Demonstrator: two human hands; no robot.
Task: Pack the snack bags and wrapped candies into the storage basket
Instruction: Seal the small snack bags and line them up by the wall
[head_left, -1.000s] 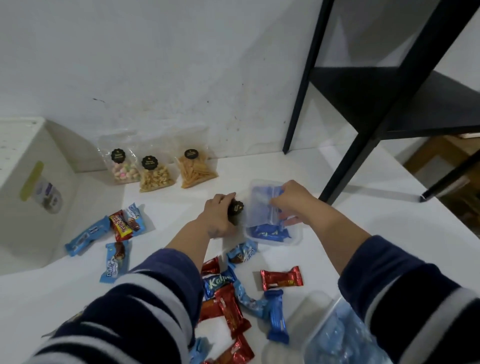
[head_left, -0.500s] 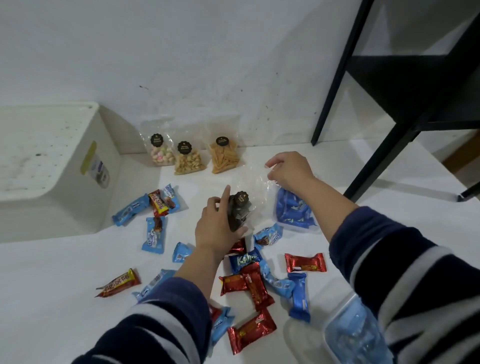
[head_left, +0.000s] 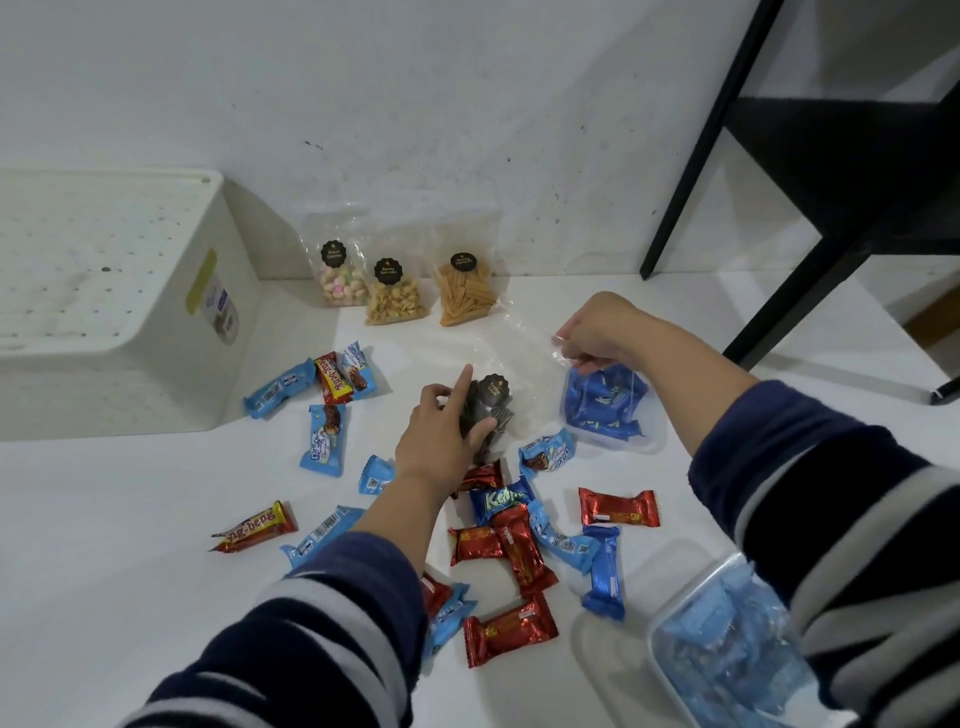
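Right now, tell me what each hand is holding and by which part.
The left hand grips the dark-snack bag around its filled lower part. The right hand pinches the same bag's clear plastic top edge.

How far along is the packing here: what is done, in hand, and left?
Done: nothing visibly packed; the white basket appears bottom-up. In hand: the left hand grips a dark snack bag, whose clear top the right hand pinches. Left: three snack bags by the wall and the wrapped candies scattered on the table.
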